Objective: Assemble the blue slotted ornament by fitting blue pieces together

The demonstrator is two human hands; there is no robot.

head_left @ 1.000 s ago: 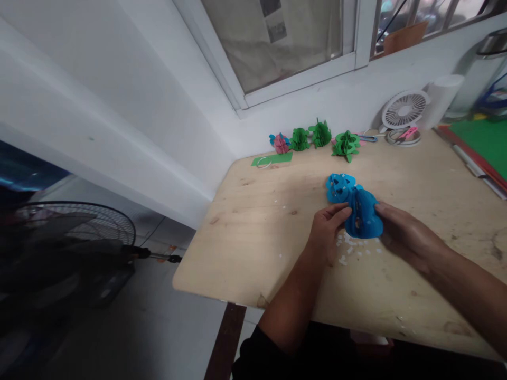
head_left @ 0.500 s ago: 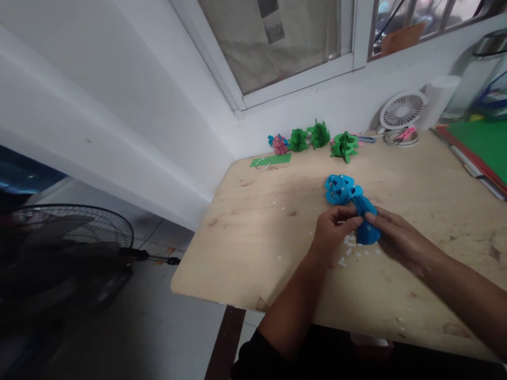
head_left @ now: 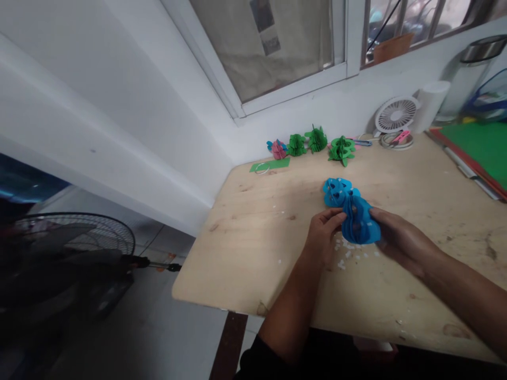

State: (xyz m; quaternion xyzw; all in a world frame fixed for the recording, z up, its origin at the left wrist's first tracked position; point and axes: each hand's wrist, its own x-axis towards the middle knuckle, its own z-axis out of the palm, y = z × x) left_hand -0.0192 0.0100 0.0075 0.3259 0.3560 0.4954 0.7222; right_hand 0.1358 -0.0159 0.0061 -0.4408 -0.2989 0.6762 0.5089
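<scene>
Both forearms (head_left: 291,303) reach over the table (head_left: 245,253), angled inward toward each other. The left hand (head_left: 322,229) pinches the left side of a blue folded-paper piece (head_left: 367,227) between thumb and fingers; the right hand (head_left: 400,243) grips its right side, the fingers mostly hidden. The piece is held above the table near white scraps (head_left: 346,254), layers fanned apart. Just beyond are more blue paper shapes (head_left: 336,192); farther off, green paper figures (head_left: 317,140) sit near the wall (head_left: 336,105).
</scene>
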